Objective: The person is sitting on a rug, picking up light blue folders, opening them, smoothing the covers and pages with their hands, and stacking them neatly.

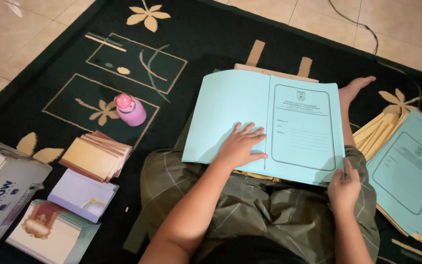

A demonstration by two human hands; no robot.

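A light blue paper folder [269, 129] lies opened out across the lap of a person sitting on a dark patterned rug [64, 73]; the left hand [240, 144] rests flat on its left half with fingers spread, gripping nothing, while the right hand [344, 188] pinches the near right corner between thumb and fingers. To the right lies a stack of similar blue folders [409, 171]. To the left stand a pink bottle [130, 110], a pile of tan envelopes [96, 155], booklets [81, 193] and a white cardboard box [3, 190].
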